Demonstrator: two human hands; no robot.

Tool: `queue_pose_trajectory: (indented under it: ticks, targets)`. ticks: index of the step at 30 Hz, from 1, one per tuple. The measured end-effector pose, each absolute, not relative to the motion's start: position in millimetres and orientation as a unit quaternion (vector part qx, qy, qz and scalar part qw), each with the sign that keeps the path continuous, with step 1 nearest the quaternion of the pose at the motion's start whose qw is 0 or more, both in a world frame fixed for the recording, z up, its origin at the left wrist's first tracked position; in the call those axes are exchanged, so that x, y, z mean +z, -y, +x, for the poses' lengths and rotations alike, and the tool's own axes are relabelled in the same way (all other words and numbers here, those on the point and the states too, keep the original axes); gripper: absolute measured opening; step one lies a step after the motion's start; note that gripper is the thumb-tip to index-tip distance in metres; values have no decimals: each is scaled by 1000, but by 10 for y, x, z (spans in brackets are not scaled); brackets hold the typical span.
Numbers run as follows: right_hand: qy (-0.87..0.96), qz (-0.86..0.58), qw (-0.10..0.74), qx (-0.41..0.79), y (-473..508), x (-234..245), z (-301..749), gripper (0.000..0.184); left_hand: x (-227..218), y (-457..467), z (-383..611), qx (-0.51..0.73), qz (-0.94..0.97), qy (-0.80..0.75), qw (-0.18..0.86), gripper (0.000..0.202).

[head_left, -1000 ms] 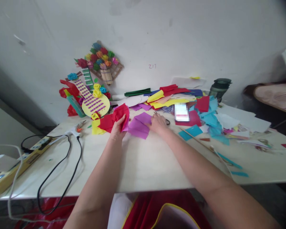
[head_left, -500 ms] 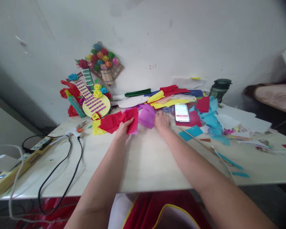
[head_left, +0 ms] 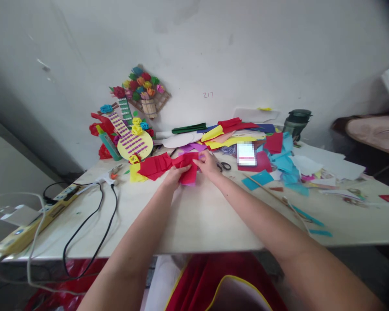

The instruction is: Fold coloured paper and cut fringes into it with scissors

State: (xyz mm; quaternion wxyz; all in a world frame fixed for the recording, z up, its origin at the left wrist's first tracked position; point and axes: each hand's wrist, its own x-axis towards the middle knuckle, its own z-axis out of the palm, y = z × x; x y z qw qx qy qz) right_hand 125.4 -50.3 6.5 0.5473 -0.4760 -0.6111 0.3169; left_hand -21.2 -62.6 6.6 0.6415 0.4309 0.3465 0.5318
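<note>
Folded red crepe paper [head_left: 189, 175] is between my two hands at the middle of the table, with a little purple paper showing at its edges. My left hand [head_left: 175, 176] grips it from the left, thumb on top. At its upper right corner, my right hand [head_left: 208, 165] pinches the edge with thumb and fingers. More red paper [head_left: 154, 166] lies to the left, over a yellow sheet [head_left: 136, 172]. Just right of my right hand are dark scissors [head_left: 226, 166], partly hidden by it.
Behind my hands stand a paper-flower guitar [head_left: 135, 146] and a glue bottle [head_left: 108, 143]. A glue gun [head_left: 105, 178] and power strip [head_left: 35, 224] lie left. Rightward are a phone [head_left: 246, 154], blue paper [head_left: 258, 179], a stick [head_left: 266, 188] and a dark bottle [head_left: 297, 124].
My right hand has moved left from the purple paper to the red paper's edge. The purple piece is now mostly covered by the red paper, and the scissors have come into sight.
</note>
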Motion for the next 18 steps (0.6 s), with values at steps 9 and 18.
queue_pose_trajectory:
  ticks: [9, 18]
  targets:
    - [513, -462, 604, 399, 526, -48, 1262, 15, 33, 702, -350, 586, 386, -342, 625, 34]
    - [489, -460, 630, 392, 534, -216, 1378, 19, -135, 755, -484, 572, 456, -367, 575, 26]
